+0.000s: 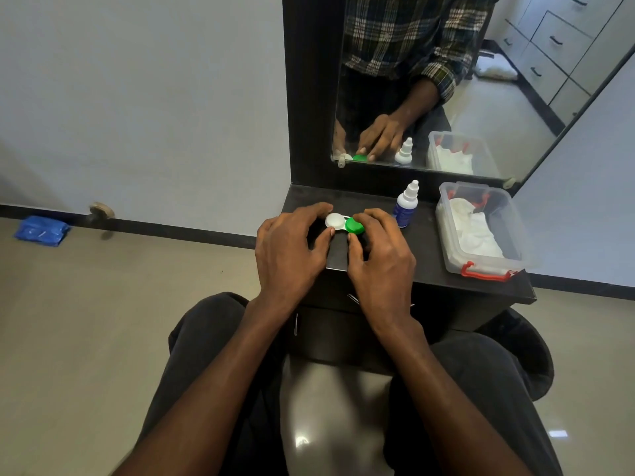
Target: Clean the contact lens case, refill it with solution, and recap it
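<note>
A contact lens case [342,224] lies on the dark shelf [426,245], with a white cap [333,221] on its left well and a green cap [355,225] on its right. My left hand [292,249] holds the white end between thumb and curled fingers. My right hand [378,255] grips the green cap with thumb and fingers around it. Just right of my right hand a small solution bottle [406,205] stands upright, blue-bodied, its white cap on.
A clear plastic box [481,231] with red latches, holding white tissue, sits at the shelf's right end. A mirror [464,80] stands behind the shelf. A blue packet [41,230] lies on the floor at far left. My knees are under the shelf.
</note>
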